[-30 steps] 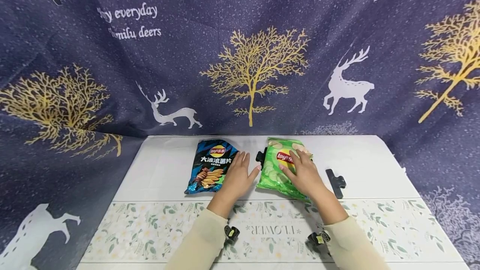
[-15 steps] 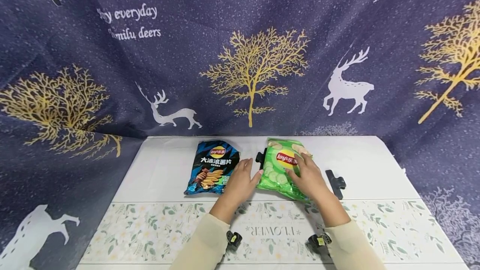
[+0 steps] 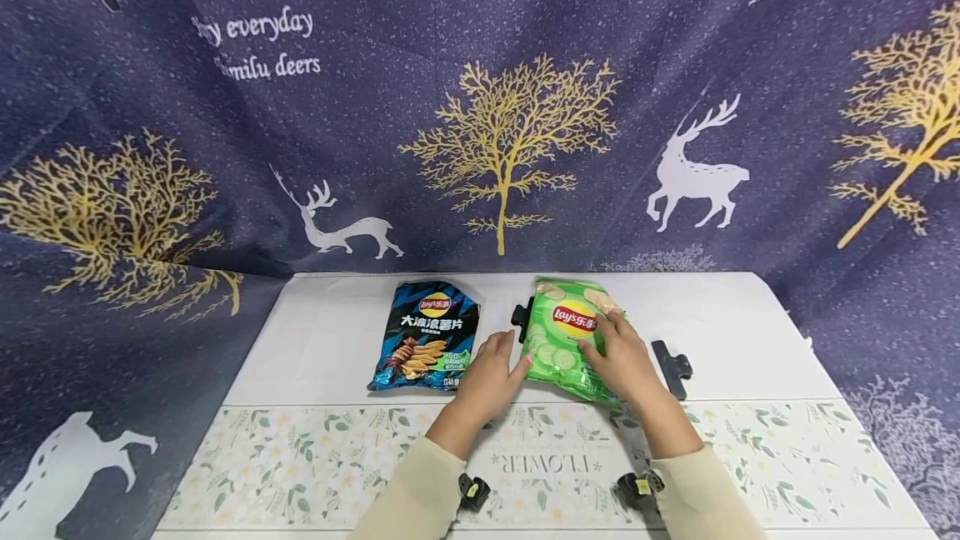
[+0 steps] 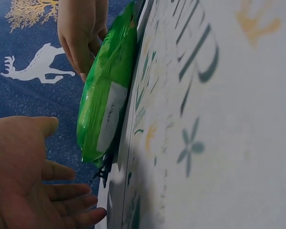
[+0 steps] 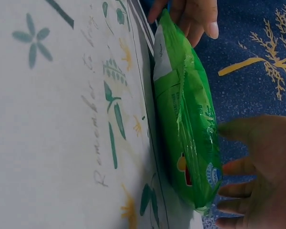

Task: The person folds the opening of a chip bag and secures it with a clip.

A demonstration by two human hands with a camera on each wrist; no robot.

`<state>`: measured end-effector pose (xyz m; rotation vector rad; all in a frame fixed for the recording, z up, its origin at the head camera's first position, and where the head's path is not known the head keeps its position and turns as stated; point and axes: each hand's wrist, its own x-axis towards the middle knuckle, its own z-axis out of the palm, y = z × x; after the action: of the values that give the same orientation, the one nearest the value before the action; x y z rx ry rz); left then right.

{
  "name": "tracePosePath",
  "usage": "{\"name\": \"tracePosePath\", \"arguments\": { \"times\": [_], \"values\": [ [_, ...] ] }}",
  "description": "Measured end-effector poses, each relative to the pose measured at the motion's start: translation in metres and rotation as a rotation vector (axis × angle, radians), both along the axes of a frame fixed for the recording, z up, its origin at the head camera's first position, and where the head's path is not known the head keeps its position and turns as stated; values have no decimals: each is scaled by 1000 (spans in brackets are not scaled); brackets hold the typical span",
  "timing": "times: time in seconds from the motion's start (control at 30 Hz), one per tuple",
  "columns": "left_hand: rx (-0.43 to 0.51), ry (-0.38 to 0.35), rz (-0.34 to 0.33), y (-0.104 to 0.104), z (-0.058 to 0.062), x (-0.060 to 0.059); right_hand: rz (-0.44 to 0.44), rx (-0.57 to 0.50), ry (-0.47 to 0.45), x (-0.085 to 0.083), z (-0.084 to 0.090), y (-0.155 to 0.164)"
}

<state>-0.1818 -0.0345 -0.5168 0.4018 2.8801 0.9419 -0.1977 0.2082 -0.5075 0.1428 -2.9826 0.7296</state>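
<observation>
Two chip bags: one green bag (image 3: 566, 336), one blue bag (image 3: 427, 333). Two black clips: one clip (image 3: 671, 366) near the table's right edge, the other clip (image 3: 521, 317) at the green bag's left side.

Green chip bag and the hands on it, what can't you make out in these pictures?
- Green chip bag: the head view hides its right part under the right hand.
- Black clip at its left edge: mostly behind the bag in the head view.
- Left hand: contact with the bag is unclear.
- Bag's small print: blurred in both wrist views.

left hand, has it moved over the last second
Yes. The left hand has drawn back toward the person and slightly right: its fingertips no longer overlap the blue chip bag and now touch the green chip bag.
</observation>
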Motion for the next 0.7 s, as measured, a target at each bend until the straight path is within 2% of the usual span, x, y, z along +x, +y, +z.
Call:
{"name": "tracePosePath", "arguments": {
  "times": [0.43, 0.7],
  "values": [
    [31, 5, -8, 8, -6, 1, -84, -65, -63, 2, -7, -2],
    [58, 19, -6, 11, -7, 3, -113, -76, -62, -3, -8, 0]
  ]
}}
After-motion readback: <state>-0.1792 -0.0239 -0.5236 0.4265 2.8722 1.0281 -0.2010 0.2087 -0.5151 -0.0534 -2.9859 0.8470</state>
